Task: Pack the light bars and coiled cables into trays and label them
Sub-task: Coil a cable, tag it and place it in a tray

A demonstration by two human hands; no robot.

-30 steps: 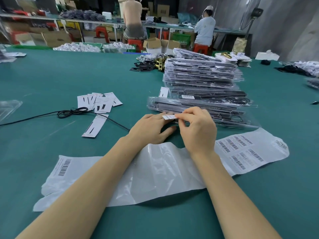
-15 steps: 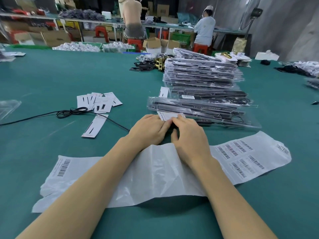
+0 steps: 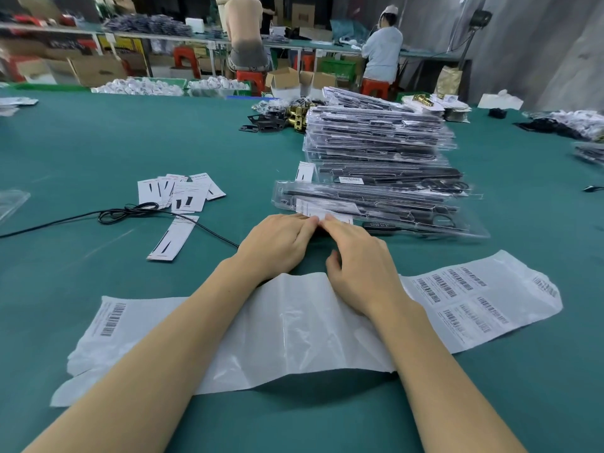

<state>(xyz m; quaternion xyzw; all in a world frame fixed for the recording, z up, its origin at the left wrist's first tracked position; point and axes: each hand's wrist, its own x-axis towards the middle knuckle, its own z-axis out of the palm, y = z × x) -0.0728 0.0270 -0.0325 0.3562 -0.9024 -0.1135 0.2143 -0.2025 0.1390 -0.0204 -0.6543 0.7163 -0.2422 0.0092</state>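
Observation:
A clear plastic tray (image 3: 408,207) holding black light bars and a coiled cable lies across the green table just beyond my hands. A white label (image 3: 313,209) sits on its near left end. My left hand (image 3: 277,243) and my right hand (image 3: 362,263) lie side by side with straight fingers, their tips pressing the label's near edge. Behind it rises a tall stack of packed trays (image 3: 379,138). A long label backing sheet (image 3: 474,299) with barcode stickers lies under my forearms.
Loose white insert cards (image 3: 179,194) lie to the left, one longer card (image 3: 171,237) nearer me. A black cable (image 3: 127,212) runs in from the left edge. Black and brass hardware (image 3: 281,120) sits behind the stack. Two people work at far benches.
One second ago my right hand pinched a small label above the tray. It has come down, and now both hands lie flat pressing the label onto the tray's near left end.

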